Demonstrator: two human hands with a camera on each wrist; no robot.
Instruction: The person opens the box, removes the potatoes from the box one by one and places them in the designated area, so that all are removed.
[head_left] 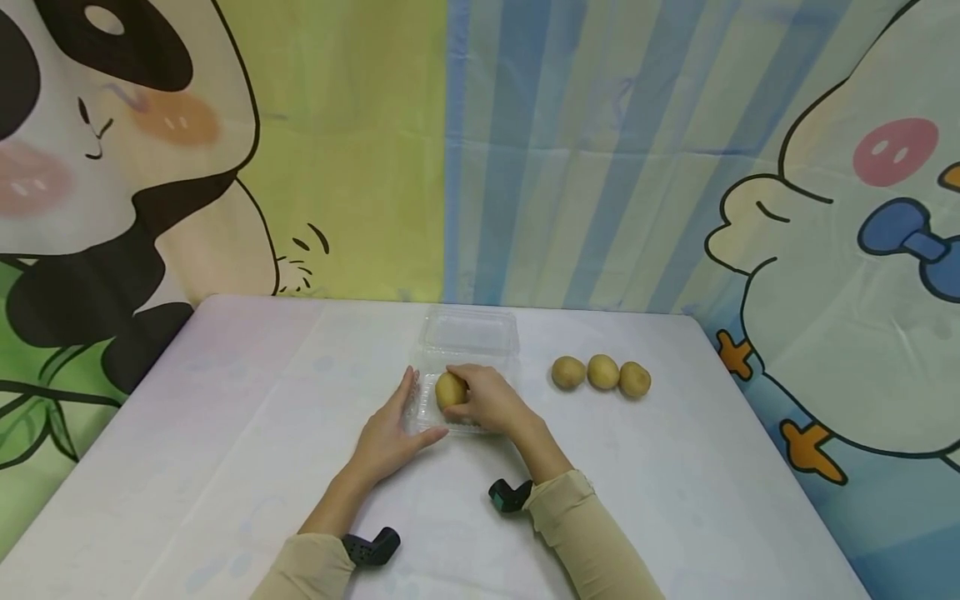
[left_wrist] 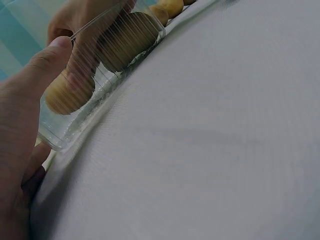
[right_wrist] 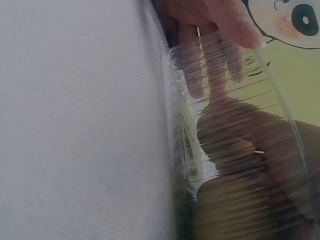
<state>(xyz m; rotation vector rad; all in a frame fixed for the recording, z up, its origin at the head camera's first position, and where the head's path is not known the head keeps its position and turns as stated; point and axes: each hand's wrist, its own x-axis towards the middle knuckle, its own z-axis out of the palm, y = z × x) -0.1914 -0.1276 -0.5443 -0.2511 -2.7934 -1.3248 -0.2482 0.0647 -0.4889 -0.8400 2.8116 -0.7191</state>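
A clear plastic clamshell box [head_left: 426, 419] stands on the table with its lid [head_left: 468, 333] folded back behind it. My right hand [head_left: 492, 400] reaches into the box and grips a yellow-brown potato [head_left: 449, 390] at the left end. Through the ribbed wall, the left wrist view shows a second potato [left_wrist: 131, 44] to the right of the gripped one; in the head view the right hand covers it. My left hand [head_left: 388, 439] steadies the box at its near left corner, thumb on the front rim and straight fingers along the left side.
To the right of the box, three potatoes [head_left: 603, 372] lie in a row on the white-covered table [head_left: 225, 467]. A cartoon-printed curtain [head_left: 360, 150] stands behind the table. Each wrist carries a small black camera [head_left: 372, 547].
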